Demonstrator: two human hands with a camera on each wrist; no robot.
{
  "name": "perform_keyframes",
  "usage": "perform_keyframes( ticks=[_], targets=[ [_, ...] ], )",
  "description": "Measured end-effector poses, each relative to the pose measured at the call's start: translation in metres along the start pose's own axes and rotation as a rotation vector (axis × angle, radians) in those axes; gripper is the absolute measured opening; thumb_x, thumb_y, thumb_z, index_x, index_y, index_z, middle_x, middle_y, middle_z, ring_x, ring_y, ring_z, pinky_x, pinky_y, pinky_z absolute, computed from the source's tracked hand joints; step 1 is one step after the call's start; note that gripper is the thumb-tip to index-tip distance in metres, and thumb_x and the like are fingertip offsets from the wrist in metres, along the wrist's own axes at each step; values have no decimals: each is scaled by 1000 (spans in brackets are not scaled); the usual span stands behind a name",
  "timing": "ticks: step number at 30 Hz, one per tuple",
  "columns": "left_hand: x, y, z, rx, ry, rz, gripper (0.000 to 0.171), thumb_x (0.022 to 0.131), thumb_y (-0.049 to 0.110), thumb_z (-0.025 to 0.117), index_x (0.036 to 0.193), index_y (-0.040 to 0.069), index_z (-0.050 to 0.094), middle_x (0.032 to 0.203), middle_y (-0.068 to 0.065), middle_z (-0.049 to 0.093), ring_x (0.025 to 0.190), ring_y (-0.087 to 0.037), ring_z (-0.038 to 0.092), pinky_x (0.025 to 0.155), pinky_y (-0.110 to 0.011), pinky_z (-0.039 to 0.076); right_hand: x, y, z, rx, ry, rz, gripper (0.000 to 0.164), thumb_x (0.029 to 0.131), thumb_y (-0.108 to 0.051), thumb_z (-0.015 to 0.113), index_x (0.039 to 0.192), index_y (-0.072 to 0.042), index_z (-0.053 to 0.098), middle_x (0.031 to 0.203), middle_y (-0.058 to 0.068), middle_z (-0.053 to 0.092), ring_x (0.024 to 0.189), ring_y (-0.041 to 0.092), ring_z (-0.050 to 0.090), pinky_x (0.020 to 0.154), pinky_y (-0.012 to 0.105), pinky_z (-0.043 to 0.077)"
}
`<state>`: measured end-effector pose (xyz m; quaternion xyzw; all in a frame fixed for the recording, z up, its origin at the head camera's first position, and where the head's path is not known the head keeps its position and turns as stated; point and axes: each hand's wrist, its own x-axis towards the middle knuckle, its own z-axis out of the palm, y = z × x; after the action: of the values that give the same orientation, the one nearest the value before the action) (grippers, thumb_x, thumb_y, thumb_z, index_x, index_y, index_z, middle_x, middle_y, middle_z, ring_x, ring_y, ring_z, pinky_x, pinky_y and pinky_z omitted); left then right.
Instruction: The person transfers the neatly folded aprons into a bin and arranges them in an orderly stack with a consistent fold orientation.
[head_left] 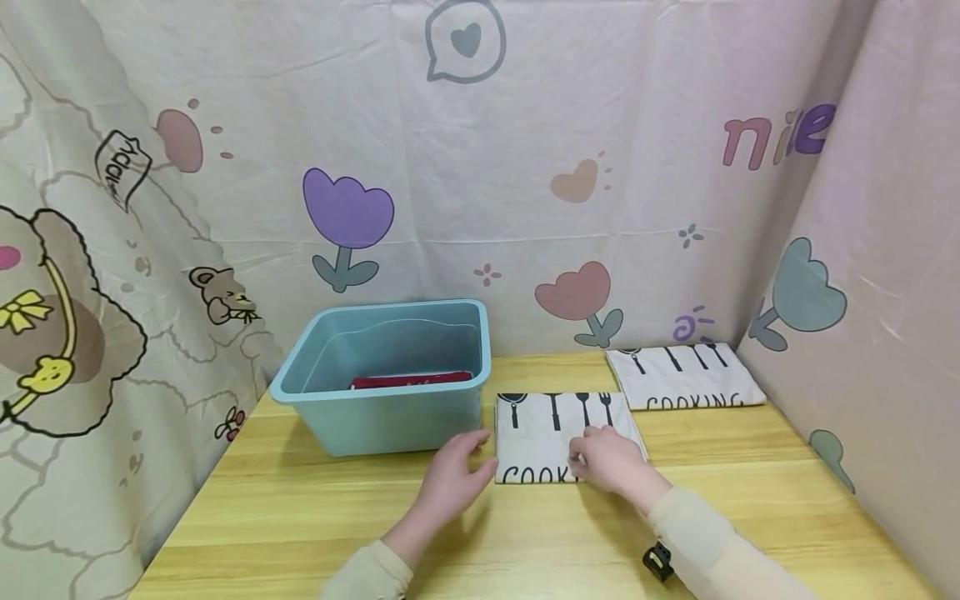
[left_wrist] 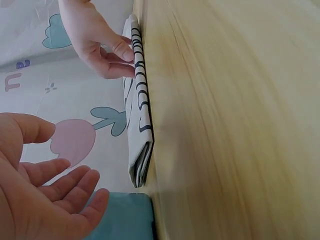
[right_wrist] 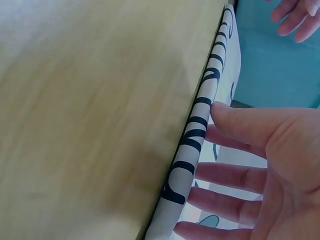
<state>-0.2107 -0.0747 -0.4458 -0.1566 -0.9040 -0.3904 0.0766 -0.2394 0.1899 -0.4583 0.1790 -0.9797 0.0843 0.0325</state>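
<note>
A folded white cloth [head_left: 532, 446] printed with black kitchen utensils and lettering lies flat on the table in front of me. My right hand [head_left: 611, 460] rests on its right part; in the right wrist view the fingers [right_wrist: 230, 177] extend over the top and the thumb touches near the folded front edge. My left hand [head_left: 453, 477] is beside the cloth's left edge, apart from it. Its fingers [left_wrist: 75, 185] are spread and relaxed, holding nothing. Layers of the fold show at the cloth's end [left_wrist: 141, 162] in the left wrist view.
A blue plastic bin [head_left: 390, 421] stands left of the cloth, with a dark red folded item [head_left: 412, 380] inside. Another folded white cloth [head_left: 686, 379] with the same print lies at the back right. Patterned curtains [head_left: 465, 167] enclose the wooden table [head_left: 300, 517] at the back and sides.
</note>
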Motion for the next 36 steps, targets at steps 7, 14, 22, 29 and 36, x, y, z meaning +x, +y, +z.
perform_keyframes(
  ticks=[7, 14, 22, 29, 36],
  targets=[
    [1, 0, 4, -114, -21, -83, 45, 92, 17, 69, 133, 1, 59, 129, -13, 62, 107, -28, 62, 91, -45, 52, -7, -1, -1, 12, 0, -17, 13, 80, -22, 80, 81, -24, 67, 76, -8, 47, 71, 16, 44, 58, 35, 41],
    [3, -3, 8, -163, -19, -110, 45, 92, 14, 69, 132, -2, 58, 127, -16, 62, 105, -30, 62, 90, -47, 52, -16, -5, -7, 15, 7, -40, 15, 79, -20, 81, 81, -23, 67, 75, -8, 46, 70, 16, 45, 57, 35, 42],
    [11, -2, 16, -236, -36, -215, 50, 93, 18, 69, 136, -3, 54, 129, -19, 60, 108, -32, 61, 91, -47, 52, -22, 0, -12, 56, -4, -63, 11, 80, -17, 79, 82, -23, 70, 75, -9, 48, 69, 14, 47, 55, 34, 43],
    [17, -1, 23, -352, -21, -305, 54, 93, 17, 68, 137, -8, 50, 130, -24, 57, 113, -36, 58, 95, -49, 49, -15, 16, -13, 143, 32, -67, 8, 85, -21, 77, 91, -19, 73, 81, -9, 64, 74, 11, 59, 69, 34, 51],
    [23, -1, 34, -404, 8, -370, 57, 91, 18, 69, 136, -11, 49, 130, -25, 57, 119, -41, 54, 101, -52, 44, -8, 32, -17, 282, 118, 49, 20, 88, -18, 74, 106, -9, 71, 84, -6, 66, 78, 12, 61, 75, 38, 53]
  ],
)
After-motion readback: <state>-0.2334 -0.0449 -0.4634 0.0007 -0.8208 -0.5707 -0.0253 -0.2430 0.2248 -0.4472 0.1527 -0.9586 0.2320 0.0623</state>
